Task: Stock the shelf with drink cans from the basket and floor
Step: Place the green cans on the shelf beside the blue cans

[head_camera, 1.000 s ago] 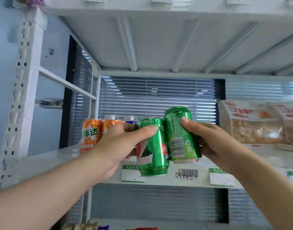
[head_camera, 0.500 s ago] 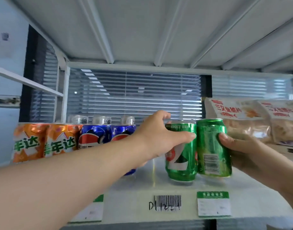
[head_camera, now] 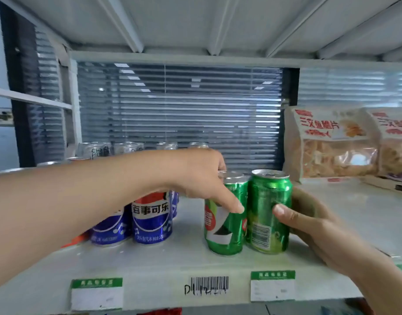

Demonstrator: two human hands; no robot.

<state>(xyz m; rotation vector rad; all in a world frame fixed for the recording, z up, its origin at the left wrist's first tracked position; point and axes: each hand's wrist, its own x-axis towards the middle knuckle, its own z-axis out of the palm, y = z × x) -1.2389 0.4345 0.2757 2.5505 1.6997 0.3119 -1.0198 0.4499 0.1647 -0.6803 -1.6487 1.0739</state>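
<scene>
Placing step; left green can and right green can standing on shelf, touching, right of blue cola cans; left hand grips former from above, thumb on label; right hand wraps fingers round latter; next likely: let go, nudge both rearward, keep upright.

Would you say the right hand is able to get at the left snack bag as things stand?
Probably yes, once freed: the right hand grips the right green can. Nothing stands on the shelf between it and the left snack bag, so the way looks free.
</scene>
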